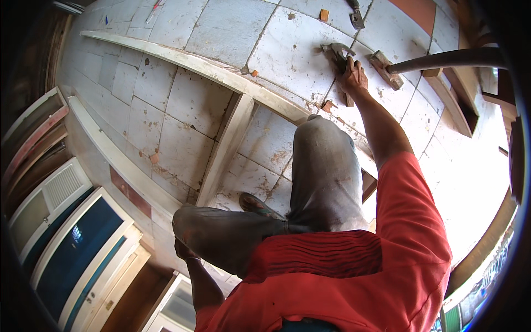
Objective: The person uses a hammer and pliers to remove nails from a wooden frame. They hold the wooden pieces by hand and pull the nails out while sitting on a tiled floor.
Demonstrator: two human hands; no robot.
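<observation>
My right hand (354,77) reaches forward to the tiled floor, its fingers closed round a claw hammer (338,53) close to the metal head. Part of the wooden handle shows below my palm. Just right of that hand lies a block-headed mallet (386,70) with a long dark handle. My left hand (185,250) is low beside my left knee; its fingers are mostly hidden behind the leg. A white-painted wooden frame (228,148) lies on the floor under and in front of my legs, with a crosspiece joining its long rails.
Small wood scraps (324,15) and chips are scattered on the white floor tiles (224,25). A dark metal tool (355,15) lies at the far edge. Door and window panels (77,238) lean along the left. Wooden boards (456,99) stand at the right.
</observation>
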